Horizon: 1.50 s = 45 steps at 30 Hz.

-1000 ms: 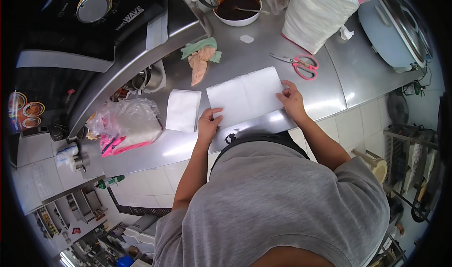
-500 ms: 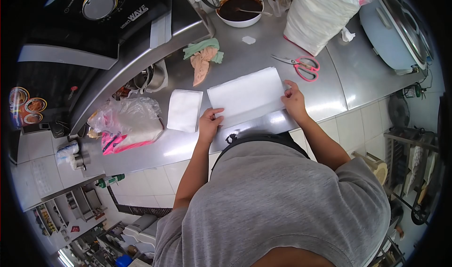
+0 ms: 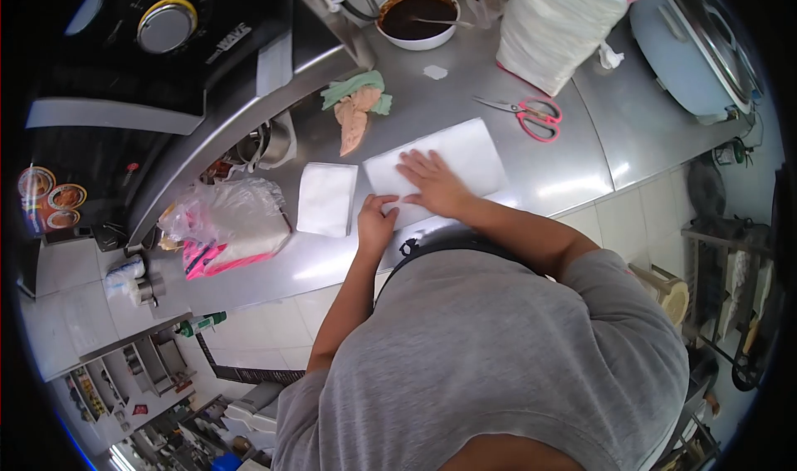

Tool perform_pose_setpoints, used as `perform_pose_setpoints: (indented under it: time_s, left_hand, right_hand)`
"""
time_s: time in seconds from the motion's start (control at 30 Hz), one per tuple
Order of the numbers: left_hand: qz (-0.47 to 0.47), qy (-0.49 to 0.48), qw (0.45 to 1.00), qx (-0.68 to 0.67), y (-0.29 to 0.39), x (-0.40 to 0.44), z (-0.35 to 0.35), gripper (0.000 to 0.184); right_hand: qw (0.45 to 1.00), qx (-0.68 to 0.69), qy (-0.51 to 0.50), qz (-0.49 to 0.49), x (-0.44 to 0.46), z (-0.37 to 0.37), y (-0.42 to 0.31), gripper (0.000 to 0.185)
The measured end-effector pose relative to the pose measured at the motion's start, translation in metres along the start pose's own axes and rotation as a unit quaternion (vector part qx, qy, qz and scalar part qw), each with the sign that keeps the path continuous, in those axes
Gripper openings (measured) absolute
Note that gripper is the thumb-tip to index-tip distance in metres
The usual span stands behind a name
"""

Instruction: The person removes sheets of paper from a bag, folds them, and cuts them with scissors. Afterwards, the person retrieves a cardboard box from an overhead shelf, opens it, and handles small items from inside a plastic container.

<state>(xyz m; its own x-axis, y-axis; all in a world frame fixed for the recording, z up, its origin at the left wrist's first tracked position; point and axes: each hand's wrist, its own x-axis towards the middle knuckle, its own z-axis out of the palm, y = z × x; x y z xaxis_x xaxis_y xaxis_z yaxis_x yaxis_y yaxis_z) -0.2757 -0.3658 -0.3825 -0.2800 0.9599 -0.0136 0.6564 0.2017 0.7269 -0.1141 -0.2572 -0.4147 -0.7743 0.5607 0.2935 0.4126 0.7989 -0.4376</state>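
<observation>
A large white paper sheet or stack (image 3: 477,151) lies on the steel counter in front of me. My right hand (image 3: 433,185) rests flat on its left half, fingers spread. At the lower left corner, my left hand (image 3: 378,219) has its thumb and forefinger closed on the paper's edge. Just left of it lies a smaller folded white stack (image 3: 327,199), untouched. Pink-handled scissors (image 3: 535,117) lie beyond the large paper to the right. Crumpled green and peach cloths (image 3: 355,110) sit behind the papers.
A bowl of dark sauce (image 3: 418,19) with a spoon stands at the back. Beside it is a tall plastic-wrapped white pack (image 3: 552,35). A blue-grey lidded container (image 3: 689,52) stands at right. Another plastic bag (image 3: 237,222) lies at left, below the black oven (image 3: 100,73).
My right hand has left the paper's right edge and moved left onto its surface, its fingers now spread. The left hand stays at the lower left corner.
</observation>
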Motion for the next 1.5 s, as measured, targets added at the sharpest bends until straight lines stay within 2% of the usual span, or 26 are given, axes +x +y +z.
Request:
perform_pose_setpoints:
  time_s: [0.03,0.13,0.2,0.23,0.33,0.43,0.47,0.53,0.57,0.6,0.63,0.67,0.73,0.77,0.8,0.83,0.87,0.9,1.03,1.1,1.17,1.2,1.27,1.33,1.37,1.5]
  left_hand:
    - [-0.021,-0.007,1.000,-0.011,-0.001,0.000,0.000,0.021]
    - [-0.059,-0.012,0.998,0.001,0.004,0.000,-0.008,0.027]
    - [-0.076,0.023,0.997,0.003,0.009,-0.003,-0.012,0.031]
    - [0.033,0.100,0.988,0.110,0.001,-0.003,-0.016,0.035]
    - [-0.025,0.179,0.960,0.215,-0.009,-0.004,-0.044,0.035]
    - [-0.074,0.145,0.959,0.232,-0.036,-0.003,-0.061,0.033]
    - [-0.069,0.129,0.965,0.220,-0.044,-0.001,-0.066,0.032]
    - [-0.081,0.131,0.972,0.179,-0.058,0.000,-0.070,0.030]
    - [-0.076,0.138,0.973,0.169,-0.061,0.001,-0.072,0.026]
    - [-0.084,0.139,0.975,0.150,-0.061,0.001,-0.074,0.021]
    - [-0.077,0.157,0.972,0.160,-0.061,0.003,-0.073,0.021]
    - [-0.062,0.164,0.968,0.179,-0.064,0.004,-0.075,0.022]
    - [-0.097,0.161,0.962,0.197,-0.066,0.011,-0.075,0.025]
    - [-0.109,0.152,0.959,0.211,-0.066,0.013,-0.076,0.027]
    - [-0.129,0.140,0.960,0.207,-0.066,0.013,-0.077,0.028]
    - [-0.147,0.133,0.960,0.198,-0.063,0.013,-0.076,0.028]
    - [-0.167,0.133,0.959,0.188,-0.061,0.016,-0.078,0.029]
    - [-0.163,0.142,0.958,0.188,-0.063,0.019,-0.080,0.028]
    - [-0.175,0.166,0.961,0.134,-0.076,0.005,-0.074,0.024]
    - [-0.180,0.193,0.962,0.072,-0.076,0.000,-0.070,0.017]
    - [-0.174,0.215,0.959,0.061,-0.070,-0.004,-0.067,0.014]
    - [-0.172,0.227,0.957,0.056,-0.069,-0.005,-0.067,0.013]
    - [-0.166,0.243,0.955,0.039,-0.065,-0.007,-0.064,0.013]
    - [-0.159,0.249,0.954,0.038,-0.064,-0.010,-0.068,0.015]
    - [-0.157,0.248,0.955,0.037,-0.063,-0.011,-0.066,0.016]
    - [-0.144,0.231,0.962,0.035,-0.059,-0.010,-0.070,0.017]
  right_hand:
    - [0.997,-0.034,-0.065,0.025,0.001,-0.021,0.002,0.073]
    - [0.985,-0.100,-0.037,0.139,-0.009,-0.039,0.024,0.074]
    - [0.987,-0.097,-0.033,0.127,-0.016,-0.042,0.030,0.074]
    - [0.987,-0.098,-0.027,0.125,-0.014,-0.043,0.032,0.073]
    - [0.989,-0.097,-0.021,0.111,-0.010,-0.040,0.034,0.074]
    - [0.986,-0.113,-0.003,0.120,0.009,-0.045,0.021,0.062]
    - [0.993,0.042,0.032,0.106,0.018,-0.057,0.011,0.057]
    - [0.938,0.339,0.055,0.042,0.044,-0.152,-0.046,0.047]
    - [0.940,0.297,0.146,-0.078,0.045,-0.197,-0.070,0.038]
    - [0.890,0.347,0.142,-0.260,0.033,-0.232,-0.085,0.045]
    - [0.804,0.395,0.094,-0.435,0.023,-0.268,-0.100,0.052]
    - [0.556,0.558,0.010,-0.616,0.025,-0.294,-0.123,0.070]
    - [0.504,0.405,0.335,-0.685,0.018,-0.326,-0.169,0.059]
    - [0.455,0.344,0.499,-0.652,0.019,-0.342,-0.193,0.058]
    - [0.466,0.382,0.474,-0.642,0.015,-0.343,-0.199,0.055]
    - [0.498,0.471,0.346,-0.640,0.010,-0.338,-0.199,0.053]
    - [0.501,0.548,0.221,-0.632,0.006,-0.332,-0.200,0.050]
    - [0.489,0.587,0.154,-0.626,-0.002,-0.325,-0.199,0.047]
    - [0.413,0.671,0.039,-0.615,-0.005,-0.325,-0.204,0.037]
    - [0.354,0.711,-0.013,-0.607,-0.003,-0.329,-0.207,0.033]
    - [0.260,0.758,-0.103,-0.588,-0.004,-0.330,-0.210,0.029]
    - [0.123,0.804,-0.371,-0.449,-0.022,-0.327,-0.198,0.028]
    - [0.331,0.790,-0.226,-0.464,-0.041,-0.318,-0.204,0.028]
    - [0.426,0.727,-0.165,-0.513,-0.043,-0.304,-0.209,0.030]
    - [0.451,0.708,-0.139,-0.526,-0.042,-0.301,-0.208,0.029]
    - [0.478,0.641,-0.172,-0.576,-0.008,-0.304,-0.206,0.028]
